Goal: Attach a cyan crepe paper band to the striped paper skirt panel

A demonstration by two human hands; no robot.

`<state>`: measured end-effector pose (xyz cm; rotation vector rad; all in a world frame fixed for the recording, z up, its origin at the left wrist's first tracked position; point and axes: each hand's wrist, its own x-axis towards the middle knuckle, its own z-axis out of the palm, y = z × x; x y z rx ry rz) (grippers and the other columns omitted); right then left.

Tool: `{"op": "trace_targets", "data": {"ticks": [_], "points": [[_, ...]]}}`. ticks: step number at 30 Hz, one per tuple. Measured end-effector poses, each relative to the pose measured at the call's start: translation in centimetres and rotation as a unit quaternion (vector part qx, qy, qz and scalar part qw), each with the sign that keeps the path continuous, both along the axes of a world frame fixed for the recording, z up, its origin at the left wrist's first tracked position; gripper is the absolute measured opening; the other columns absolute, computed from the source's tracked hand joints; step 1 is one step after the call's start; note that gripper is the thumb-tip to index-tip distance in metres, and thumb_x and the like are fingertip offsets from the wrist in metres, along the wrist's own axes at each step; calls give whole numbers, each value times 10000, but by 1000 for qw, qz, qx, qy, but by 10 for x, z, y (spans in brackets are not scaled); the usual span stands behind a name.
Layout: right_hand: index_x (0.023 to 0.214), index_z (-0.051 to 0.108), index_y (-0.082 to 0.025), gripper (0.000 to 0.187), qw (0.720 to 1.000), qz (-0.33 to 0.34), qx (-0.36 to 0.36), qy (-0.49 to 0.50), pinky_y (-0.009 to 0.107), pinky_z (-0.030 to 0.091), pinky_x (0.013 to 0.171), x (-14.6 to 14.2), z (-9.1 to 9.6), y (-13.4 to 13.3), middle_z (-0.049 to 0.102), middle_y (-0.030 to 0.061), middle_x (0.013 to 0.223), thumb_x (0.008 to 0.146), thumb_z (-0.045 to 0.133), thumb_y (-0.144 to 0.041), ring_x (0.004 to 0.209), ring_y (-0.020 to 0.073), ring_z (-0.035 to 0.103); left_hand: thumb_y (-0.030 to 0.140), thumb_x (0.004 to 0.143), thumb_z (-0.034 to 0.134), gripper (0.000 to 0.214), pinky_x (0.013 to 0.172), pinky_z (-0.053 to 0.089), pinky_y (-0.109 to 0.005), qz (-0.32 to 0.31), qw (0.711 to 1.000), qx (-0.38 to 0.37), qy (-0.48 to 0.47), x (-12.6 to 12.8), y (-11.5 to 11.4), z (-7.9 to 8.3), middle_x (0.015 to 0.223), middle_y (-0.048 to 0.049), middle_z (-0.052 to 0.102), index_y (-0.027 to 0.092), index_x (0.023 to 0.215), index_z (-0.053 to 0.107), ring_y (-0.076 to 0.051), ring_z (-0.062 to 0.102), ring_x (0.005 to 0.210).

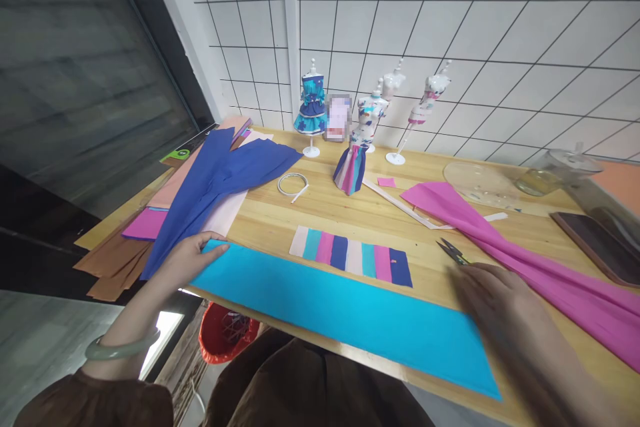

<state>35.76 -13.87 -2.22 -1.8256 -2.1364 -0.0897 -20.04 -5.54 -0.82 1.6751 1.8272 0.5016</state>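
Taking the striped patchwork strip (327, 249) as the centre of the clock, folded brown sheets (113, 267) lie at 9 o'clock, at the left end of the wooden table (260, 213). A pale green bangle (123, 348) circles the left wrist. The left hand (193, 257), also at 9, is partly open, fingers loosely bent and thumb laid over the left end of the turquoise strip (345, 310); whether it grips or only presses, I cannot tell. Crumpled royal-blue material (215, 177) spreads at 10, and a red-lined bin (213, 333) sits below the table edge at 8. The turquoise strip lies flat along the near edge, from 8 round to 5, just below the patchwork. A coiled tape (293, 185) rests towards 11; beyond it stands a miniature dress form in a blue dress (313, 103). At 12 another form wears a striped skirt (353, 170). Black-bladed snips (451, 250) point up-left at 3. The right hand (500, 300), blurred, is bent just beside their handles; I cannot tell whether it holds them. Magenta material (525, 257) trails from 2 to 4, with a dark phone (595, 247) beyond.
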Motion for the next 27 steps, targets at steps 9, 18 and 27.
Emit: {"op": "trace_targets", "data": {"ticks": [9,18,27], "points": [[1108,577,-204,364,982,48,-135,121,361,499,790,-73,16,60,630,93,1059,831,489,-424,943,238,611,613,701,541,483,703,496,-267,3,1000,1,-6,6,-4,7,941,-24,698,218,957,649,-246,623,895],[976,640,-229,261,948,50,-268,163,312,476,659,-76,19,76,700,28,854,804,503,-371,778,212,643,605,666,568,467,693,508,-275,25,999,15,-16,12,-5,10,939,-14,699,236,934,666,-254,627,904],[859,619,-243,248,930,48,-306,198,311,492,697,-85,37,81,691,25,881,803,509,-458,785,194,636,568,714,541,423,702,511,-283,26,999,3,-20,12,-6,10,934,-15,695,231,945,651,-250,627,901]]}}
